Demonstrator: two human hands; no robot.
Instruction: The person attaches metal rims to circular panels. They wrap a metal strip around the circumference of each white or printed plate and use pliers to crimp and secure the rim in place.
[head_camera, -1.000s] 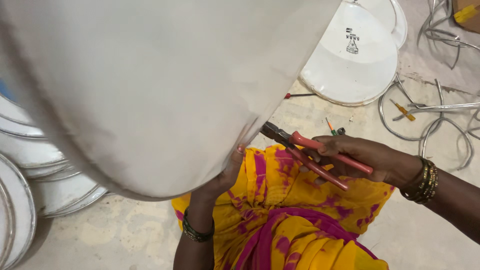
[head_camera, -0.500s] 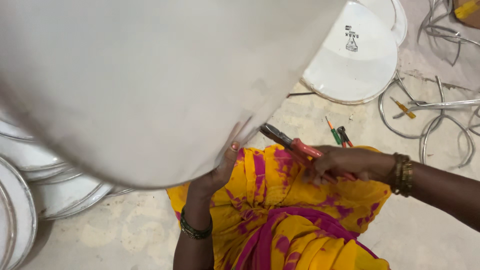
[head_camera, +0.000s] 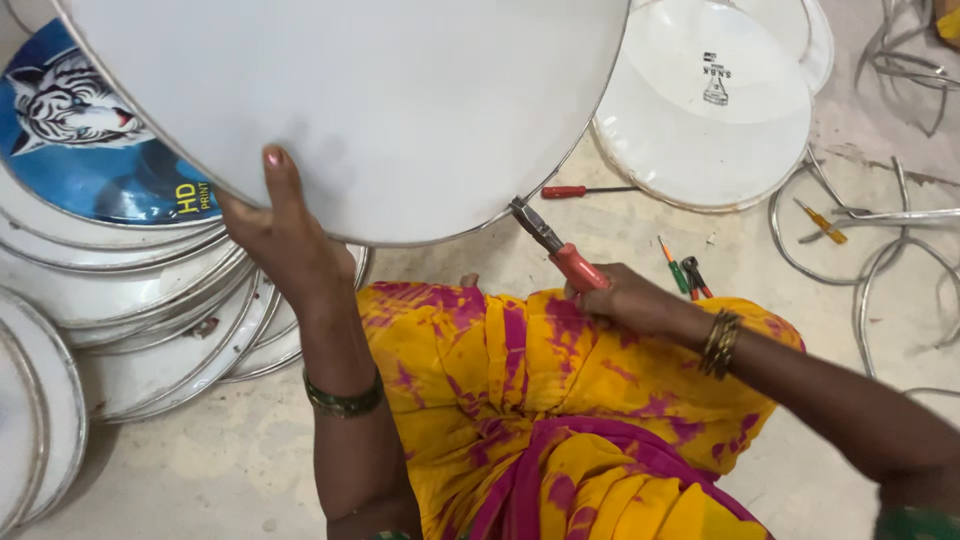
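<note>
A large round white drum head (head_camera: 400, 100) with a thin metal rim is held up in front of me. My left hand (head_camera: 280, 235) grips its lower left edge, thumb lying on the white skin. My right hand (head_camera: 630, 300) is closed around red-handled pliers (head_camera: 555, 248), whose jaws bite the rim at the lower right edge. Both arms wear bangles. My lap is covered by yellow and pink cloth (head_camera: 560, 420).
A stack of round drum heads (head_camera: 150, 320) lies at the left, one with a blue tiger print (head_camera: 80, 130). Another white drum head (head_camera: 720, 110) lies on the floor at the upper right. Screwdrivers (head_camera: 585, 190) and metal hoops (head_camera: 870, 250) lie on the floor.
The drum head has moved up and away, uncovering the stack at the left. My left hand now grips its lower edge in plain sight, and the pliers have closed on the rim.
</note>
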